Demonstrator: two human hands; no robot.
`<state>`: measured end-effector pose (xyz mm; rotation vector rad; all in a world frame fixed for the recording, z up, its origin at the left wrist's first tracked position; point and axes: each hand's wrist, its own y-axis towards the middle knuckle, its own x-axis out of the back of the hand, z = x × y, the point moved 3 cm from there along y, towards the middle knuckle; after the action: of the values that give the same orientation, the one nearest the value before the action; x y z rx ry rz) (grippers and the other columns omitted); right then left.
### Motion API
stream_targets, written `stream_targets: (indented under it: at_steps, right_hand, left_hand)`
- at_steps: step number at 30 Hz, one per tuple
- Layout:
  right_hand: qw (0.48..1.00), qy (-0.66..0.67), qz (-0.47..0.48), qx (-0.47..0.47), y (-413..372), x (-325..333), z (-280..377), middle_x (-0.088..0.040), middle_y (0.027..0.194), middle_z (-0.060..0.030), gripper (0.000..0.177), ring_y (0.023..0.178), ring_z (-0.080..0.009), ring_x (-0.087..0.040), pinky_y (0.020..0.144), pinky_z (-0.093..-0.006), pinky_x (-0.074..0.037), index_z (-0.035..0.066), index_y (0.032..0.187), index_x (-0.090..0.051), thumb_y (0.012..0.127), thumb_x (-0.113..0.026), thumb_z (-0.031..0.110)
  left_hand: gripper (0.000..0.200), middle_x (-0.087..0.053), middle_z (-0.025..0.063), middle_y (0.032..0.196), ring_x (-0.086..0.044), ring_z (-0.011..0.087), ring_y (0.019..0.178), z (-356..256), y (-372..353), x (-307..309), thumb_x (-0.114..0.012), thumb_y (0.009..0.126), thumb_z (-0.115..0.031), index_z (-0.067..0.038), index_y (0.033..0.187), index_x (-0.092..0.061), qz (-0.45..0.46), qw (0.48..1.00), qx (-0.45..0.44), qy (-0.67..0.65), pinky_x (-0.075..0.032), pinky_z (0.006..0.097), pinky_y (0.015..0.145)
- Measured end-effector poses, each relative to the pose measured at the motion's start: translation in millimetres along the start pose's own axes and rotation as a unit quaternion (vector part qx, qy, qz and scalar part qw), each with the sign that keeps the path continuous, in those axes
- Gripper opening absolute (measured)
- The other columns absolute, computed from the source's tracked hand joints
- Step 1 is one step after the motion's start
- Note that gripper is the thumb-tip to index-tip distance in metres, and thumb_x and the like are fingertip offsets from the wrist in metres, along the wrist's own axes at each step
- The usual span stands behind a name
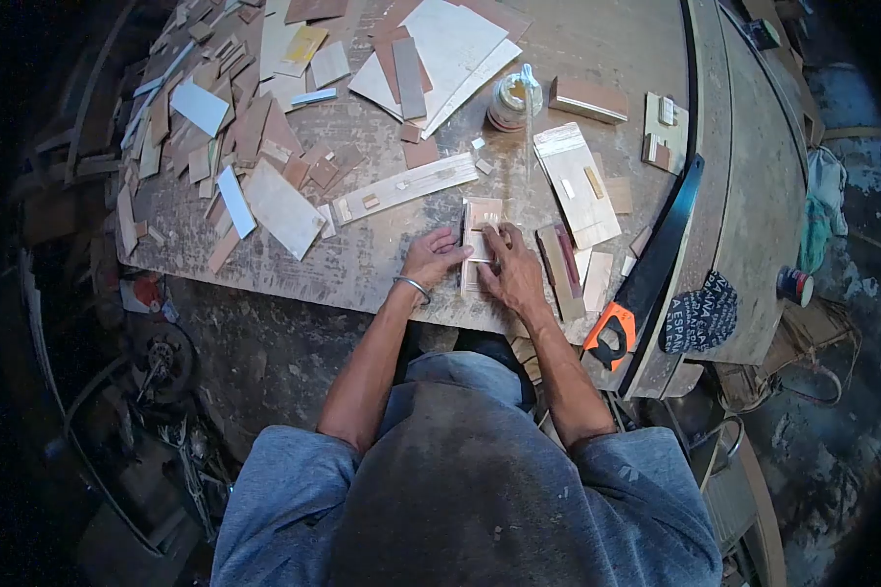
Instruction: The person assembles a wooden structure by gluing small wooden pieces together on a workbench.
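Pressing down on a small pale wooden panel [482, 220] with both hands, at the middle of the frame near the front edge of the worn grey workbench [362, 264].

The left hand [433, 256] lies flat. Its fingers are close together and straight, with the tips on the panel's left edge, and it grips nothing. The right hand [511, 269] covers the panel's lower right with its fingers bent. We cannot tell whether they pinch a small piece or only press on it.

Progress, as we judge it: a few little wood blocks already sit on the upper part of the panel. The rest is hidden under the hands, so we cannot tell how much stays bare.

Counts:
- one panel under the hands
- two hands
- one metal bracelet [413, 286] on the left wrist
- one handsaw with black blade and orange handle [646, 274], right of centre
- one round jar [512, 98], upper centre
- one long pale wood strip [406, 188] just above the hands
- one dark patterned cloth [700, 313], far right
- brown wood offcuts [255, 127] in the upper left, too many to count
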<state>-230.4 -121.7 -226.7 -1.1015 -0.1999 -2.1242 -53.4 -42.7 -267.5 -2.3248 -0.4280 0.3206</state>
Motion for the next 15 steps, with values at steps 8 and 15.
stream_targets:
  at_steps: [8,15]
  right_hand:
    - [0.982,0.113,-0.146,-0.037,-26,32,-20,-0.057,0.127,-0.0259,0.04,0.116,-0.0437,-0.059,0.096,-0.0476,-0.05,0.001,0.123,-0.062,0.087,-0.072,0.015]
    - [0.969,0.168,-0.178,-0.024,-96,78,-1,-0.059,0.084,-0.0158,0.017,0.078,-0.031,-0.06,0.073,-0.0373,-0.048,-0.004,0.084,-0.058,0.093,-0.066,0.008]
  left_hand:
    - [0.048,-0.07,0.0113,0.115,-0.069,0.0179,0.094,26,-6,36,-0.077,0.091,-0.021,0.003,0.129,-0.06,-0.098,0.986,-0.019,-0.136,-0.055,0.0259,0.072]
    - [0.032,-0.052,-0.0003,0.069,-0.055,0.0108,0.059,33,-107,122,-0.062,0.102,-0.031,-0.002,0.087,-0.062,-0.321,0.929,-0.003,-0.185,-0.05,0.0256,0.055]
